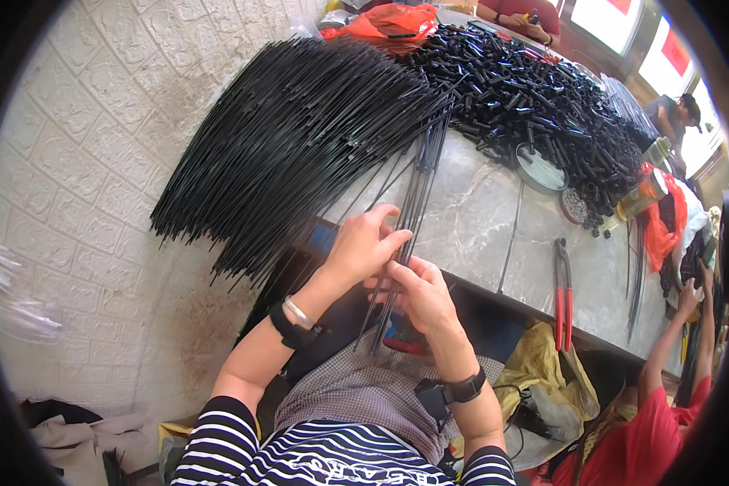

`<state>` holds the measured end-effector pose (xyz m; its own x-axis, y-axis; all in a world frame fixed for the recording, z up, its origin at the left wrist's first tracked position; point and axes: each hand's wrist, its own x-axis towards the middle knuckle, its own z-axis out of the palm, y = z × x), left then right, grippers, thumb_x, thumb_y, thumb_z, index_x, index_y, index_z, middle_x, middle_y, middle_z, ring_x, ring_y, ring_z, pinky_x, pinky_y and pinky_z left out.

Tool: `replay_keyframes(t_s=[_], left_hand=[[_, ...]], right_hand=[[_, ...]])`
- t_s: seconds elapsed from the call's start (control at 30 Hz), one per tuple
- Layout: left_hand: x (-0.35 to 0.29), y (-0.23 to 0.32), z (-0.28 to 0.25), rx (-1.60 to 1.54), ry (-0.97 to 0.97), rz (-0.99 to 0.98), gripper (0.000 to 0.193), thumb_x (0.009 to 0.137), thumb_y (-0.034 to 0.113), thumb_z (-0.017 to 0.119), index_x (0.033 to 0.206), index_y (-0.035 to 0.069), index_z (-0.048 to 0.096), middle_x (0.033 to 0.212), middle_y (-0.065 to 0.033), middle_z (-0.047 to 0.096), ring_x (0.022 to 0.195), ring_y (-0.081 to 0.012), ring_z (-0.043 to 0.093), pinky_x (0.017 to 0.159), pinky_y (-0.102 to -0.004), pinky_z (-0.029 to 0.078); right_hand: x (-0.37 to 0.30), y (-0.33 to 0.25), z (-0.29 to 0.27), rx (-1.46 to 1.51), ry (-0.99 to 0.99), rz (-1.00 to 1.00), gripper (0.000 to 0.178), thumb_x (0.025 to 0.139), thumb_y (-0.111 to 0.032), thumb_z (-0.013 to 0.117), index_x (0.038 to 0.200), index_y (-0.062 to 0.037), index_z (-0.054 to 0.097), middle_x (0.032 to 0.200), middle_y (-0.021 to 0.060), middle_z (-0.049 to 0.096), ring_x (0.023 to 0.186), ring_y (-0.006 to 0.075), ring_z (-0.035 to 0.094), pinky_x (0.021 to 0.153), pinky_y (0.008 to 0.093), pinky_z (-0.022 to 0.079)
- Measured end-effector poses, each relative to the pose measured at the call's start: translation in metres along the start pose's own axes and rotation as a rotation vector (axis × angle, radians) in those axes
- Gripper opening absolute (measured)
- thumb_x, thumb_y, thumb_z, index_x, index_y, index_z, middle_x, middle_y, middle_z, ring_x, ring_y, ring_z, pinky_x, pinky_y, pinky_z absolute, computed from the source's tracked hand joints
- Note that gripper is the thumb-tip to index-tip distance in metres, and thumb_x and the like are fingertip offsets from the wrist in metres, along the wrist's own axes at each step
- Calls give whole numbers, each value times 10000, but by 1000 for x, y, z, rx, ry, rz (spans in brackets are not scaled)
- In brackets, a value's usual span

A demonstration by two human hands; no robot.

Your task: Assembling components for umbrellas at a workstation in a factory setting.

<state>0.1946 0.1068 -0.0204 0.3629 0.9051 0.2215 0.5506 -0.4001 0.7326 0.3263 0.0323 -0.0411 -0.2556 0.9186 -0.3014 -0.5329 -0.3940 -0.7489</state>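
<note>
Daylight blazes through the windows (pixel 608 22) at upper right, panes glaring white! Over left, a pale bundle (pixel 23 314) smears into blur, black fisheye corners framing everything.

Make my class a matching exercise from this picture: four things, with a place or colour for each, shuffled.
1. Long-handled pliers
2. Large pile of thin black rods
3. Small bunch of thin black rods
4. Heap of short black tubes

A. Between the left hand and right hand
B. Beside the round dish
C. Red handles
D. Nearest the block-patterned wall

Pairs: 1-C, 2-D, 3-A, 4-B
</note>
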Motion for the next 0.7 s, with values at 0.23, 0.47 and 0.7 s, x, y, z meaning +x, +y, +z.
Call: replay_keyframes(t_s=[0.23, 0.47, 0.7], left_hand=[[11, -1, 6, -464, -164, -304, 353, 853, 75, 652, 1171, -22, 532, 716, -28, 649, 568, -46, 544, 502, -210, 443], [15, -6, 7, -465, -139, -271, 381, 855, 71, 636, 1188, -40, 489, 694, -7, 623, 557, -37, 510, 489, -202, 412], [14, 6, -4, -440, -169, -314, 354, 854, 112, 644, 1160, -32, 540, 723, -48, 669, 579, -100, 574, 519, -262, 451]], right_hand=[[-7, -5, -2, 83, 21, 30, 276, 1004, -182, 477, 1153, 43, 535, 1036, 162, 660, 885, 239, 685, 727, 357, 591], [-9, -7, -8, 108, 38, 49, 271, 996, -141, 447, 1188, 45, 491, 1082, 212, 645, 941, 301, 682, 761, 390, 587], [-9, -8, -11, 211, 4, 27, 252, 977, -105, 426, 1168, 45, 494, 1097, 233, 635, 959, 337, 672, 781, 417, 579]])
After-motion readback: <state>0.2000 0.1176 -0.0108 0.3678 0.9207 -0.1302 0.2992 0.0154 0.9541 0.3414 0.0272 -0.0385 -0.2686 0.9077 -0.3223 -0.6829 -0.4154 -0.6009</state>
